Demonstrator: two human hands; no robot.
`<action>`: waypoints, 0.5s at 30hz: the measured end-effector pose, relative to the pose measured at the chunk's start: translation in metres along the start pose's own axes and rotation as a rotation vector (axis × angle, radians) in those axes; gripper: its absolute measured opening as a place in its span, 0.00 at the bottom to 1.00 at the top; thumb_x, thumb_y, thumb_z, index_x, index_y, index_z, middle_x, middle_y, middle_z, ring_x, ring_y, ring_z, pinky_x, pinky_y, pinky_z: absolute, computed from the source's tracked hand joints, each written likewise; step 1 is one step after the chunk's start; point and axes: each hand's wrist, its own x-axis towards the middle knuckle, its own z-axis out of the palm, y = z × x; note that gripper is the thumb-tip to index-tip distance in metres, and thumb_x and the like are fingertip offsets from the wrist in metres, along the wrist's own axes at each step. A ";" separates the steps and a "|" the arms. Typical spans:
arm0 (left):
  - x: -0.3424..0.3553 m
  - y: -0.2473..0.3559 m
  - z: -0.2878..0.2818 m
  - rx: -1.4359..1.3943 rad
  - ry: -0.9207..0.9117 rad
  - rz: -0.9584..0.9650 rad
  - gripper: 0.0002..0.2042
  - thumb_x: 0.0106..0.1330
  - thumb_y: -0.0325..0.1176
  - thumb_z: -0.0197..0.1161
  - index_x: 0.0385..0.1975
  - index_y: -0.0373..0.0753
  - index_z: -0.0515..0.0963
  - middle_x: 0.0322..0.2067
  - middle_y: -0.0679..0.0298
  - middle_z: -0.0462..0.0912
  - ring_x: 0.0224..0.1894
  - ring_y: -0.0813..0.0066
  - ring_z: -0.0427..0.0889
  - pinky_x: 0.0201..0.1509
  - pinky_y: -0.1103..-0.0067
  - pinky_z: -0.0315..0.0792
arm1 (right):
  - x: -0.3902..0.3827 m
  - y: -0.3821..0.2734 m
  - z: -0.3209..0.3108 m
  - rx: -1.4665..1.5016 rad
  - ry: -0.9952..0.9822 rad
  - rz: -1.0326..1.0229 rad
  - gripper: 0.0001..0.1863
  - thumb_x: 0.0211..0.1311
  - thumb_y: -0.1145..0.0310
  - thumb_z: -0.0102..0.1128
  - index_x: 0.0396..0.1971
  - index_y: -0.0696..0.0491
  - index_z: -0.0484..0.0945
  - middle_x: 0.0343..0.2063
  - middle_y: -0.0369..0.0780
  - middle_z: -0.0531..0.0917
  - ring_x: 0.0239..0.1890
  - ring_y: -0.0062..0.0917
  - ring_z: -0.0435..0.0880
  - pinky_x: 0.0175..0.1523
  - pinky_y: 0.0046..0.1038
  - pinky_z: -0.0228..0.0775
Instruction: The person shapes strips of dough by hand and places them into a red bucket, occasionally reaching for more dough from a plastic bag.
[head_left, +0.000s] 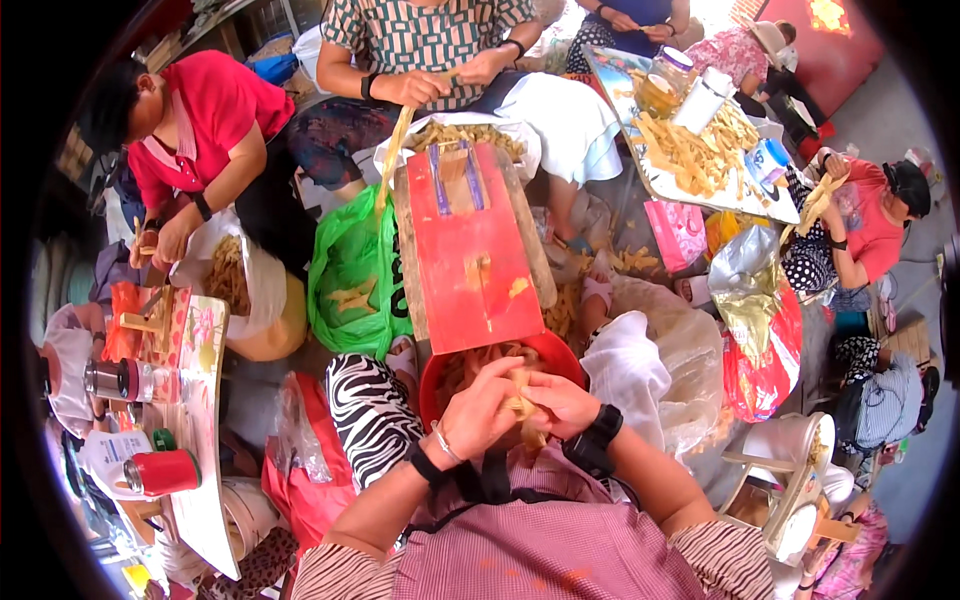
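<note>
My left hand [478,412] and my right hand [566,402] meet over a red bucket [427,392], fingers pinched together on a pale yellow, dried-looking strip [522,405]. One end of the strip hangs down below my fingers toward my lap. Inside the bucket lie more tan strips [478,368], partly hidden by my hands. Just beyond the bucket a long red board [465,270] slopes away, with a small wooden block between purple strips at its far end.
A green plastic bag [345,235] stands left of the board. Across from me a person [430,60] holds a long strip. Tables with strips and jars stand at the right back [650,165] and left [205,420]. A white cloth [628,375] lies at my right.
</note>
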 end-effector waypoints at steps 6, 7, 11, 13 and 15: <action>-0.005 -0.017 0.005 -0.072 -0.151 -0.305 0.08 0.58 0.33 0.54 0.34 0.37 0.68 0.25 0.52 0.76 0.30 0.52 0.76 0.33 0.67 0.71 | 0.001 0.000 0.003 -0.663 0.151 -0.151 0.12 0.58 0.65 0.52 0.38 0.56 0.72 0.24 0.33 0.74 0.24 0.19 0.74 0.28 0.22 0.66; -0.005 -0.018 0.008 -0.030 -0.175 -0.357 0.08 0.57 0.33 0.53 0.33 0.37 0.68 0.25 0.51 0.76 0.30 0.51 0.76 0.33 0.66 0.71 | 0.002 0.002 0.002 -0.961 0.197 -0.338 0.12 0.56 0.66 0.53 0.37 0.58 0.73 0.26 0.33 0.75 0.29 0.22 0.76 0.33 0.26 0.69; -0.009 -0.024 0.011 0.054 -0.203 -0.367 0.09 0.56 0.32 0.53 0.34 0.37 0.66 0.25 0.51 0.76 0.30 0.51 0.76 0.33 0.65 0.70 | -0.001 -0.002 0.012 -1.487 0.343 -0.495 0.13 0.53 0.68 0.56 0.38 0.58 0.75 0.31 0.34 0.76 0.33 0.21 0.75 0.39 0.25 0.68; -0.007 -0.023 0.010 0.084 -0.205 -0.324 0.09 0.56 0.31 0.53 0.35 0.37 0.66 0.25 0.52 0.76 0.30 0.51 0.76 0.33 0.65 0.70 | -0.005 -0.001 0.007 -1.145 0.272 -0.384 0.13 0.54 0.68 0.55 0.39 0.58 0.75 0.31 0.33 0.76 0.32 0.20 0.75 0.38 0.22 0.68; -0.008 -0.022 0.009 0.151 -0.043 -0.168 0.07 0.56 0.29 0.52 0.33 0.36 0.68 0.27 0.55 0.76 0.31 0.54 0.76 0.33 0.69 0.70 | -0.012 -0.013 0.019 -0.723 0.152 -0.107 0.14 0.57 0.69 0.53 0.44 0.56 0.74 0.31 0.31 0.75 0.29 0.15 0.73 0.34 0.17 0.66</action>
